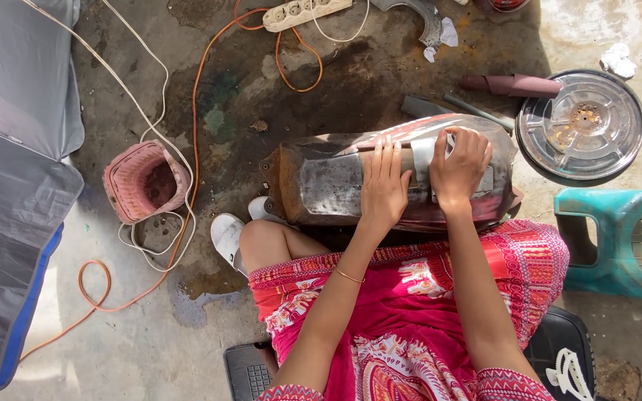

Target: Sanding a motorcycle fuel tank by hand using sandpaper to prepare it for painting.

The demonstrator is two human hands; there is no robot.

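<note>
A stained concrete floor [380, 67] carries everything here, with a grey tarpaulin [9, 186] spread along its left edge. The person sits on a low black seat [566, 349] near the floor's bottom edge, in a red patterned dress [410, 319], with a bare knee and a white sandal [228, 236] pointing left. Across the lap lies a large metal tank-shaped shell [321, 182], dented, rusted at its left end and with worn red paint at its right; it rests on its side, roughly level, towards the middle of the floor. It looks stiff and fairly heavy, with a smooth curved skin that could slide on the lap and a rough rusty rim best avoided, so the broad upper curve or the two ends seem the safest places to take hold. The left hand [384, 189] lies flat and open on the shell's top, fingers stretched forward, gripping nothing. The right hand [461, 165] is curled, fingertips pressing a small grey sheet [423, 157] against the shell just beside the left hand; whether it pinches the sheet or only pushes on it I cannot tell. Towards the right edge stand a teal plastic stool [603, 245] and a round metal lid [581, 126]. At left sits a pink woven basket [143, 182], circled by orange cable [195, 111] and white cord, with a power strip [306, 11] at the top edge.
</note>
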